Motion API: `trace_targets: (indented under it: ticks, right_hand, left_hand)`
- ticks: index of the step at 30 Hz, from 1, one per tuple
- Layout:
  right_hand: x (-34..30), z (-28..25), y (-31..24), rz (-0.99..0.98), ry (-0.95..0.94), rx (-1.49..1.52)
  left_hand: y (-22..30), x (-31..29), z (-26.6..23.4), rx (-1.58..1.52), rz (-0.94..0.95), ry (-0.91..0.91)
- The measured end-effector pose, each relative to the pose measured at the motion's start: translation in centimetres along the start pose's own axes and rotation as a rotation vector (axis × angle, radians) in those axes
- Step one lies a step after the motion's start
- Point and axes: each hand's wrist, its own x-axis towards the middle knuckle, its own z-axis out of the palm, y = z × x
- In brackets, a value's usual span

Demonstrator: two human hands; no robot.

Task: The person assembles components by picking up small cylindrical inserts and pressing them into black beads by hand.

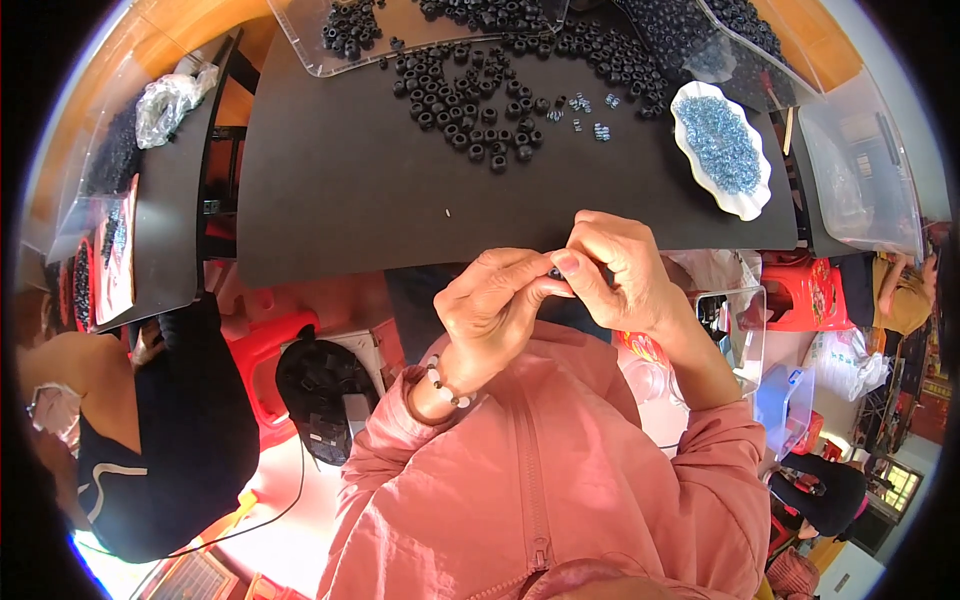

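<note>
My left hand and my right hand meet at the near edge of the dark table, fingertips touching. Both are closed in a pinch around a small black bead, mostly hidden by the fingers. Which hand bears more of it I cannot make out. Beyond them many loose black beads lie spread over the tabletop. Several small clear-blue beads sit in little clusters beside them. To the right stands a white scalloped dish filled with pale blue beads.
A clear plastic tray with black beads is at the far edge, and a clear bin of beads at far right. One tiny pale piece lies mid-table. Another person sits at left, near a red stool and a black bag.
</note>
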Motion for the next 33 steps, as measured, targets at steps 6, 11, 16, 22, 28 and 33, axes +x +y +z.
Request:
trace_targets:
  ticks: [6, 11, 16, 22, 28, 33]
  right_hand:
    - [-0.5, -0.9, 0.0, 0.307, -0.059, 0.313]
    - [-1.0, -0.6, 1.0, 0.333, 0.028, 0.629]
    - [-1.6, -0.3, 0.7, 0.139, 0.18, 0.33]
    - [-0.6, -1.4, -0.1, -0.193, 0.038, -0.001]
    - [-0.3, -2.1, -1.0, -0.267, -0.087, -0.089]
    - [-0.2, -1.8, -0.8, -0.347, -0.19, -0.075]
  left_hand:
    - [0.2, 0.5, -0.2, -0.082, -0.083, -0.044]
    - [0.2, 0.2, -0.4, -0.251, -0.179, -0.011]
    - [0.2, 0.3, -0.6, -0.239, -0.18, -0.053]
    - [0.7, 0.0, -0.9, -0.346, -0.306, -0.133]
    - [1.5, 0.5, -2.0, -0.32, -0.289, -0.287]
    - [2.0, 0.6, -2.6, -0.333, -0.333, -0.34]
